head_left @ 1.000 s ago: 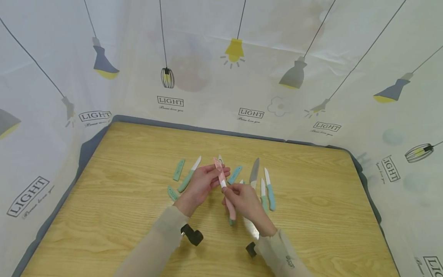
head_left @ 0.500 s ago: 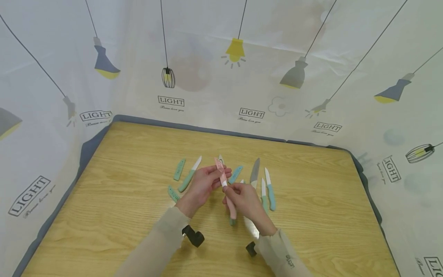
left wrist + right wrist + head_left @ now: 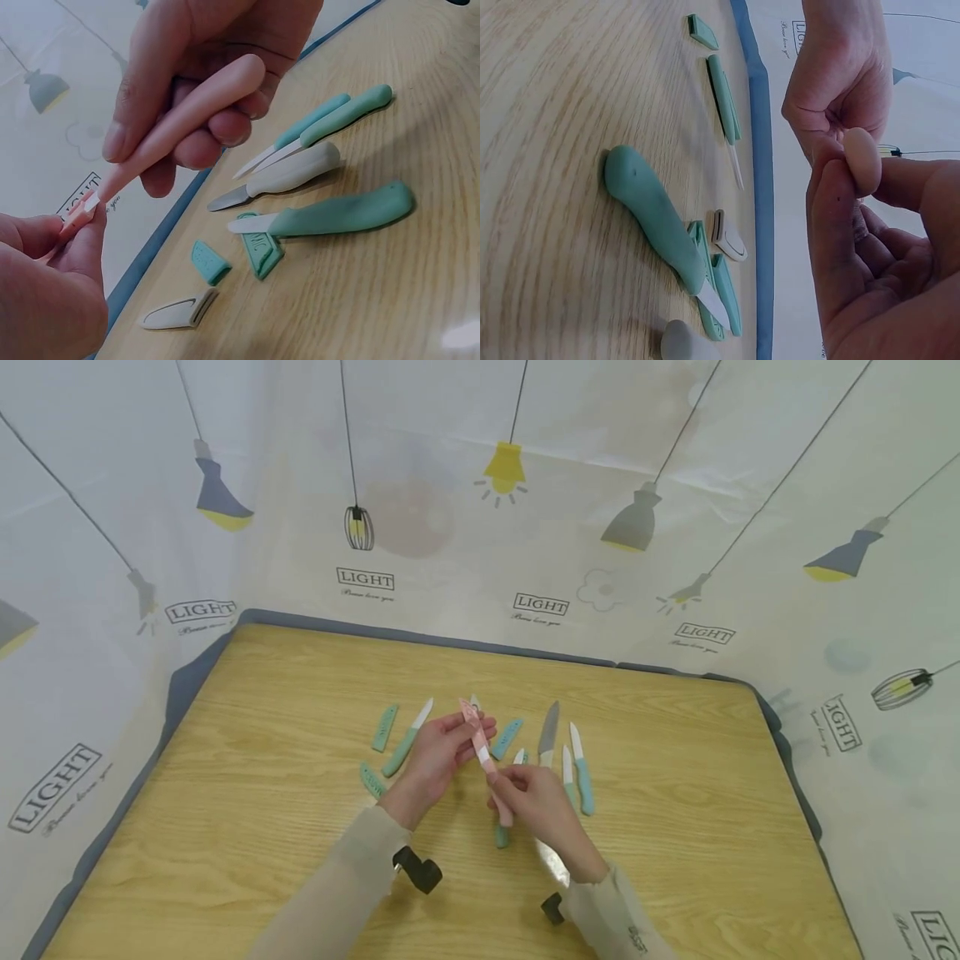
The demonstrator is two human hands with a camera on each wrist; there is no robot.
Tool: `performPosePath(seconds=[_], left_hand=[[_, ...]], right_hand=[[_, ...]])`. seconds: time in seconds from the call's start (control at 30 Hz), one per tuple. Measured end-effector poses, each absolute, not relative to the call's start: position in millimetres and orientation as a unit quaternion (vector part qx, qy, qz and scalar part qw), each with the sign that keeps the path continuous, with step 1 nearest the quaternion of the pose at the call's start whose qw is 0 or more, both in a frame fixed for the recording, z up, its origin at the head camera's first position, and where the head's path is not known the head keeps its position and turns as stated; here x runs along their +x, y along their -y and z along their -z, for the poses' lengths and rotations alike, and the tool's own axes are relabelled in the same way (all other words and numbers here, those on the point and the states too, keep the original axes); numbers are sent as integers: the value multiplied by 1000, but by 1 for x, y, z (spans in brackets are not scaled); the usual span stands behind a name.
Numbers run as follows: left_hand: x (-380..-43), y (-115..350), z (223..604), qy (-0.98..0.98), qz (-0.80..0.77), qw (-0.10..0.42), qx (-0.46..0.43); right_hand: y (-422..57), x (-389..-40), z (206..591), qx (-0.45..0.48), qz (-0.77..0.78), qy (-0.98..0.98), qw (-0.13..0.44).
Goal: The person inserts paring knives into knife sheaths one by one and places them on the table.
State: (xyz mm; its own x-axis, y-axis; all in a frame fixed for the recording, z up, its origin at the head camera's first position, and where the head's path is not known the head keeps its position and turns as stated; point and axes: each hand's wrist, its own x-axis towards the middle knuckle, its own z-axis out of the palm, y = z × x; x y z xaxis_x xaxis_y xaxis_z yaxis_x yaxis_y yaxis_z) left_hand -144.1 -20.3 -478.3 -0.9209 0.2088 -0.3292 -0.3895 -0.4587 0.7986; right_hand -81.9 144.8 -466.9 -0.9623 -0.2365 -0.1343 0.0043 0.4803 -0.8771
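My right hand [image 3: 542,800] grips the pink handle of a small knife [image 3: 187,120], thumb on one side and fingers curled on the other. Ahead of it, my left hand [image 3: 435,760] pinches a pink blade sheath [image 3: 470,717] between thumb and fingers. The blade's tip end is inside the sheath, and a short white stretch of blade shows between sheath and handle. Both hands are raised over the table. Below them lies a green-handled knife [image 3: 345,214], its white blade across a green sheath [image 3: 264,262].
To the right lie a cream-handled knife [image 3: 550,731], a blue-handled knife [image 3: 585,785] and a light green one [image 3: 567,774]. A blue sheath [image 3: 507,739] and a white sheath [image 3: 176,311] are near the middle. At left are another green knife [image 3: 401,752] and green sheaths [image 3: 385,728].
My right hand has slid slightly back along the handle, so some pink now shows ahead of its fingertips. The left hand keeps its hold on the sheath.
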Motion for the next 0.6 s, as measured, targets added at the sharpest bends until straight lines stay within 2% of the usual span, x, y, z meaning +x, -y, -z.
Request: performPosePath(seconds=[0.27, 0.6], left_hand=[[-140, 19, 480, -488, -851, 169, -96], [-138, 18, 483, -487, -852, 176, -76]], right_hand=[[-139, -79, 454, -51, 511, -849, 124], [-142, -86, 468, -55, 512, -850, 114]])
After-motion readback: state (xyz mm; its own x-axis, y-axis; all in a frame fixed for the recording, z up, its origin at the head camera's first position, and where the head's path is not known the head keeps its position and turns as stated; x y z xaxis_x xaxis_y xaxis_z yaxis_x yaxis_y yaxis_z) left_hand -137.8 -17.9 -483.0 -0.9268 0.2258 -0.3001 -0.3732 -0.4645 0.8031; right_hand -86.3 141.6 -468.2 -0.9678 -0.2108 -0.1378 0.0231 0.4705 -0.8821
